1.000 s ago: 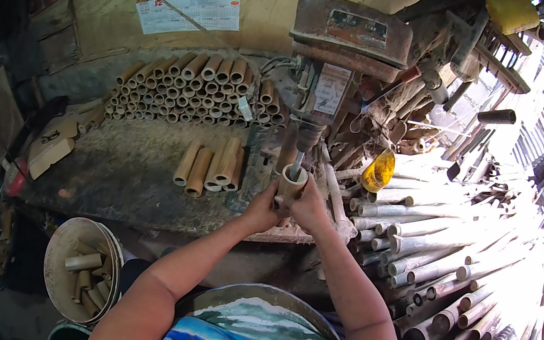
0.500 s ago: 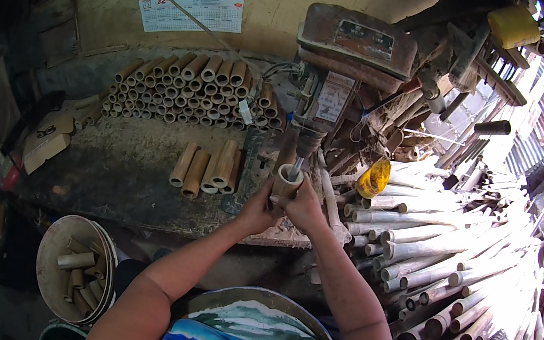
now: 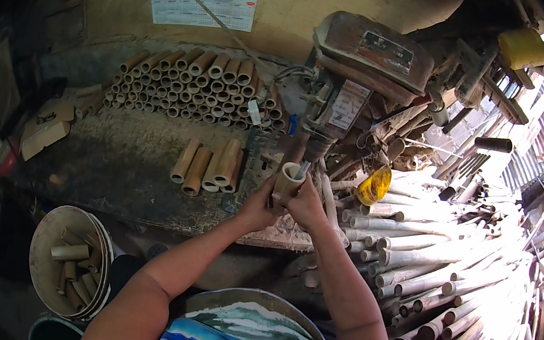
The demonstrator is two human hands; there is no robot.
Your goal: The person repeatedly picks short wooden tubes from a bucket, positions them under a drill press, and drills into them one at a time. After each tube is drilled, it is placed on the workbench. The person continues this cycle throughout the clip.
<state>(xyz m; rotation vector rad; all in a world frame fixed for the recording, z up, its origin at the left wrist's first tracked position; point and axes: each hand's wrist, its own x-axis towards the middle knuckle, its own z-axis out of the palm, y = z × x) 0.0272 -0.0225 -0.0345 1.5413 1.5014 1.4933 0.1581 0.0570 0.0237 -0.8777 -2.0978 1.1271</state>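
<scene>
Both my hands are wrapped round a short bamboo tube point(image 3: 289, 181), held nearly upright under the drill press point(image 3: 372, 53). My left hand point(image 3: 259, 207) grips its left side and my right hand point(image 3: 305, 207) its right side. The press's metal bit point(image 3: 304, 166) reaches down to the tube's open top, at the right part of the rim; how deep it goes is hidden. Left of my hands, several cut bamboo tubes point(image 3: 198, 169) lie side by side on the dusty workbench point(image 3: 111, 160).
A large stack of bamboo tubes point(image 3: 192, 91) stands at the back of the bench. On the floor at left is a white bucket point(image 3: 40, 262) holding tube pieces. Long bamboo poles point(image 3: 429, 250) are heaped at right, with a yellow container point(image 3: 373, 186) beside them. A cardboard piece point(image 3: 45, 136) lies at far left.
The view has shifted slightly. In my hands the tube now leans a little, and the bit sits toward the right of its opening. Both hands keep their grip.
</scene>
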